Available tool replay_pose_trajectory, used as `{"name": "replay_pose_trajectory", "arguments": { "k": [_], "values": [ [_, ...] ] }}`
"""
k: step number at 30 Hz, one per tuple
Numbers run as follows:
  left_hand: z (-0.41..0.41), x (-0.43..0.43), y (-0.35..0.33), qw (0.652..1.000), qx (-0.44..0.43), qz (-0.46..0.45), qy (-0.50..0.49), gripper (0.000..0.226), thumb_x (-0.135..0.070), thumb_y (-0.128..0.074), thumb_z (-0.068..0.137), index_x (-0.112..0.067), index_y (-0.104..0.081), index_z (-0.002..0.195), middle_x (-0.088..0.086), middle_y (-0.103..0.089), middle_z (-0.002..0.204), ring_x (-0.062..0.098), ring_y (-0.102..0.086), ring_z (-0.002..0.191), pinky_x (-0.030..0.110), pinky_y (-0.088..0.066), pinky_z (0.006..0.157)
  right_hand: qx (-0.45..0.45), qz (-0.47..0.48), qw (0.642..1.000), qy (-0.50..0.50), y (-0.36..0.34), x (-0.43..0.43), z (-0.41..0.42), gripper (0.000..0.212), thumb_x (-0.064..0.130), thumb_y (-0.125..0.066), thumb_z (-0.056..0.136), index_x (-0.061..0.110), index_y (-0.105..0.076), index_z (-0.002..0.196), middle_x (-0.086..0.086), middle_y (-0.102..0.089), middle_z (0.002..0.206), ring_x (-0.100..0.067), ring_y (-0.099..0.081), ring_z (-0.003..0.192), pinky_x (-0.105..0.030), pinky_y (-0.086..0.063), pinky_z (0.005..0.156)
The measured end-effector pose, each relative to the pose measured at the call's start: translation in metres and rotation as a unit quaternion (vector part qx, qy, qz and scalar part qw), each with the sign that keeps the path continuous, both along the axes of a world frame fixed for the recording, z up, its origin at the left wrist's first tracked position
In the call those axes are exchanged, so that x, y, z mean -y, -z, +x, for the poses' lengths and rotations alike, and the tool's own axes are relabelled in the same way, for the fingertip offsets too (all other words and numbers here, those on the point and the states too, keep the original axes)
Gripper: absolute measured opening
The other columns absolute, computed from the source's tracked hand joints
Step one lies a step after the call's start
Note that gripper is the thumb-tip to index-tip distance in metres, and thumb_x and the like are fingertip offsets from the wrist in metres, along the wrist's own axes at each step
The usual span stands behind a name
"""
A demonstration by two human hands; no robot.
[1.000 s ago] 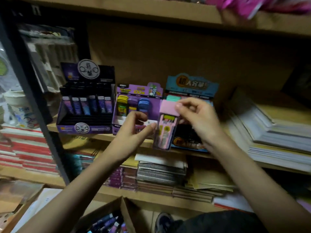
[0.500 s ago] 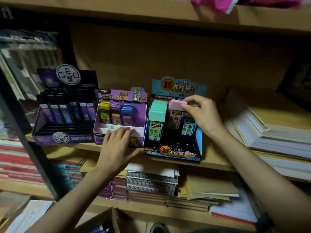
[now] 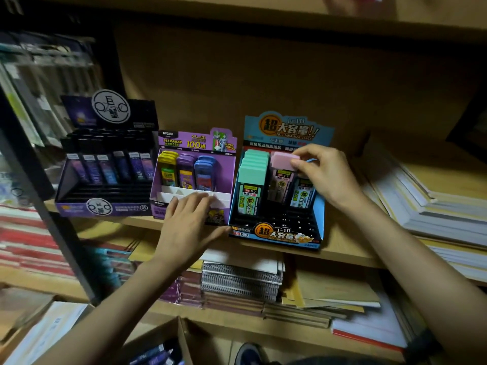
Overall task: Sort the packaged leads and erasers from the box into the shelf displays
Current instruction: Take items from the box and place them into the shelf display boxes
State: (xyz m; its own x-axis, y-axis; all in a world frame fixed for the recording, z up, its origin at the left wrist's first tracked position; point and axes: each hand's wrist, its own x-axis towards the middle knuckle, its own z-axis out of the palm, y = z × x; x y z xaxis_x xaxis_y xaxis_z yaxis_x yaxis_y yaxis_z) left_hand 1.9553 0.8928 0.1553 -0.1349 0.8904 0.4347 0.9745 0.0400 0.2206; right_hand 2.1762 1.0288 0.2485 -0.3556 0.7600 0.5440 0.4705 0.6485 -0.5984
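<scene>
Box: the cardboard box [image 3: 160, 343] sits nearest, at the lower edge, with dark and purple packs visible inside, so there is more to sort.
Left hand: the left hand [image 3: 189, 222] pinched the lower end of the pink pack a second ago. It has since let go and now lies flat, fingers straight, on the front lip of the purple display [image 3: 195, 143], holding nothing. It probably steadies the row.
Right hand: the right hand [image 3: 324, 175] has carried the pack in by itself. Its fingers [image 3: 307, 155] are curled and pinch the pack's top end.
Pink pack: the pink pack [image 3: 283, 164] was out in front of the displays before. It now stands upright in the middle column of the blue display [image 3: 276, 233], between the green packs [image 3: 253, 175] and a blue-capped pack that the hand mostly hides.
Dark display: the dark display [image 3: 105, 167] stands to the left on the same shelf [image 3: 342, 248], with neither hand on it.
Meaning: this pack looks seated, with only the release left. The next step is likely a reach back down to the box.
</scene>
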Motion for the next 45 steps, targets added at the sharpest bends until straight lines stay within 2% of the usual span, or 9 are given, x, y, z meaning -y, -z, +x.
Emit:
{"name": "replay_pose_trajectory", "arguments": {
  "k": [3, 8, 10, 24, 29, 34, 37, 41, 45],
  "values": [
    [0.001, -0.001, 0.001, 1.000, -0.001, 0.001, -0.002, 0.066, -0.060, -0.056, 0.081, -0.015, -0.052, 0.128, 0.004, -0.051, 0.132, 0.025, -0.045, 0.124, 0.043, -0.025, 0.110, 0.009, 0.031, 0.999, 0.005, 0.001, 0.002, -0.005, 0.011, 0.013, -0.065, 0.086, 0.013, -0.069, 0.097, 0.001, -0.065, 0.088, 0.003, -0.057, 0.068, -0.020, -0.052, 0.071],
    [0.001, -0.001, 0.002, 1.000, 0.009, 0.008, -0.002, 0.065, -0.060, -0.057, 0.080, -0.016, -0.052, 0.127, 0.004, -0.051, 0.132, 0.024, -0.045, 0.124, 0.039, -0.021, 0.109, -0.018, 0.006, 1.000, 0.002, 0.001, 0.001, -0.009, 0.010, 0.009, -0.064, 0.086, 0.009, -0.069, 0.095, -0.003, -0.064, 0.085, -0.019, -0.066, 0.076, -0.042, -0.057, 0.077],
    [0.000, -0.002, 0.002, 1.000, 0.006, 0.005, -0.003, 0.066, -0.061, -0.056, 0.080, -0.016, -0.051, 0.128, 0.003, -0.050, 0.133, 0.024, -0.044, 0.124, 0.039, -0.021, 0.110, -0.007, 0.007, 1.000, -0.006, 0.000, 0.000, -0.005, 0.011, 0.010, -0.064, 0.086, 0.009, -0.069, 0.096, -0.003, -0.065, 0.086, -0.022, -0.066, 0.080, -0.044, -0.056, 0.078],
    [0.001, -0.002, 0.002, 1.000, 0.006, 0.005, -0.001, 0.067, -0.062, -0.055, 0.080, -0.016, -0.051, 0.128, 0.005, -0.050, 0.133, 0.024, -0.044, 0.125, 0.042, -0.022, 0.111, 0.029, 0.061, 0.998, -0.014, 0.004, 0.011, -0.002, 0.015, 0.012, -0.064, 0.087, 0.008, -0.069, 0.100, 0.004, -0.063, 0.089, 0.003, -0.055, 0.074, 0.003, -0.036, 0.064],
    [0.001, -0.002, 0.002, 1.000, 0.002, 0.003, -0.003, 0.067, -0.061, -0.056, 0.080, -0.016, -0.051, 0.129, 0.005, -0.051, 0.133, 0.025, -0.045, 0.125, 0.042, -0.022, 0.111, 0.000, 0.079, 0.997, 0.007, 0.001, 0.005, -0.003, 0.017, 0.010, -0.063, 0.087, 0.007, -0.069, 0.102, 0.005, -0.062, 0.089, 0.009, -0.054, 0.070, 0.001, -0.038, 0.062],
    [0.001, -0.003, 0.004, 1.000, 0.001, 0.011, -0.002, 0.064, -0.060, -0.059, 0.080, -0.014, -0.054, 0.124, 0.007, -0.054, 0.129, 0.027, -0.048, 0.121, 0.044, -0.025, 0.109, 0.021, 0.074, 0.997, 0.001, 0.002, 0.004, -0.005, 0.014, 0.009, -0.063, 0.087, 0.008, -0.069, 0.100, 0.003, -0.063, 0.087, -0.007, -0.057, 0.074, 0.000, -0.038, 0.063],
    [0.001, -0.003, 0.004, 1.000, 0.001, 0.011, -0.004, 0.065, -0.062, -0.057, 0.080, -0.014, -0.055, 0.124, 0.008, -0.054, 0.129, 0.028, -0.049, 0.120, 0.045, -0.026, 0.108, 0.014, 0.057, 0.998, -0.003, 0.003, 0.005, -0.005, 0.013, 0.010, -0.063, 0.087, 0.010, -0.070, 0.099, 0.003, -0.064, 0.090, 0.000, -0.057, 0.071, 0.000, -0.040, 0.064],
    [0.001, -0.003, 0.004, 1.000, 0.002, 0.012, -0.004, 0.065, -0.060, -0.058, 0.079, -0.014, -0.054, 0.125, 0.008, -0.054, 0.130, 0.028, -0.049, 0.121, 0.045, -0.026, 0.109, 0.010, 0.012, 1.000, -0.009, 0.000, 0.003, -0.003, 0.015, 0.010, -0.064, 0.086, 0.010, -0.069, 0.101, -0.003, -0.066, 0.096, -0.012, -0.063, 0.081, -0.019, -0.051, 0.077],
    [0.001, -0.004, 0.004, 1.000, 0.003, 0.012, -0.006, 0.065, -0.059, -0.059, 0.079, -0.015, -0.053, 0.126, 0.007, -0.052, 0.131, 0.027, -0.047, 0.123, 0.043, -0.023, 0.110, 0.039, 0.037, 0.999, -0.001, 0.006, 0.007, -0.005, 0.019, 0.012, -0.064, 0.087, 0.009, -0.069, 0.105, -0.003, -0.066, 0.098, -0.011, -0.058, 0.089, -0.009, -0.040, 0.076]
  ]
}}
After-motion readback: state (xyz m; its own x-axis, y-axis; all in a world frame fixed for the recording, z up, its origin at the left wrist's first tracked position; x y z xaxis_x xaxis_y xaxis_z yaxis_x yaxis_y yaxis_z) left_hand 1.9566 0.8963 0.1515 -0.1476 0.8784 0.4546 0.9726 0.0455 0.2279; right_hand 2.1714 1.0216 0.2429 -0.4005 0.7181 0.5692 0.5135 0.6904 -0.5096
